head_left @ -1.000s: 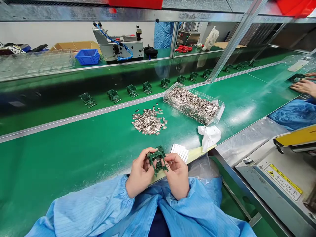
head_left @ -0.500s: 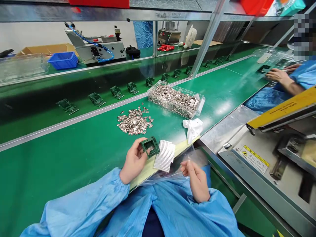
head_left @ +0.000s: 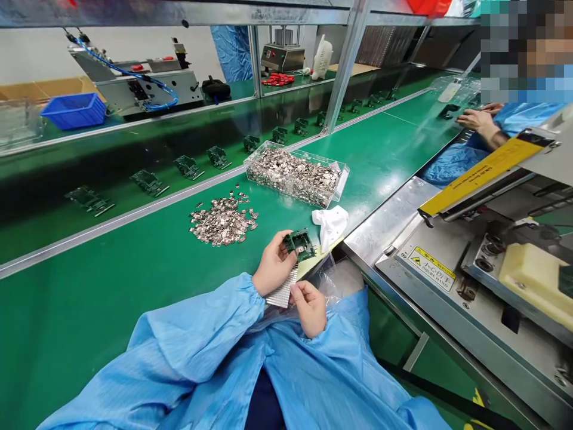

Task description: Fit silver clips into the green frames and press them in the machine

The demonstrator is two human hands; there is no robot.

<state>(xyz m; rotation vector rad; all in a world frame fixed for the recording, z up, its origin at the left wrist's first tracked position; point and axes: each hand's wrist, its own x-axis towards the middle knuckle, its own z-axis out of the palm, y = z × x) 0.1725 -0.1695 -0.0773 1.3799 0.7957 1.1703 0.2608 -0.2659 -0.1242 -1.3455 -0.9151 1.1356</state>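
My left hand [head_left: 276,264] grips a dark green square frame [head_left: 301,245] with an open middle, held above the bench edge. Just below it lies a ribbed silvery sheet [head_left: 282,294], partly covered by my left hand. The fingertips of my right hand [head_left: 308,306] are pinched at the sheet's right edge; whether they hold the sheet or a small piece is hidden. A heap of small metal pieces [head_left: 222,222] lies on the green bench, and a clear box [head_left: 293,174] beyond holds many more. A crumpled white cloth [head_left: 330,226] rests right of the frame.
Several green frames [head_left: 149,183] stand in a row behind the metal strip. A machine with a yellow bar [head_left: 483,173] occupies the right side. Another person's hands [head_left: 478,119] are at the far right of the bench. A blue bin [head_left: 74,111] sits at back left.
The view has shifted right. My left hand has carried the green frame to the right, over the ribbed sheet's upper part. My right hand has come left to the sheet's edge.
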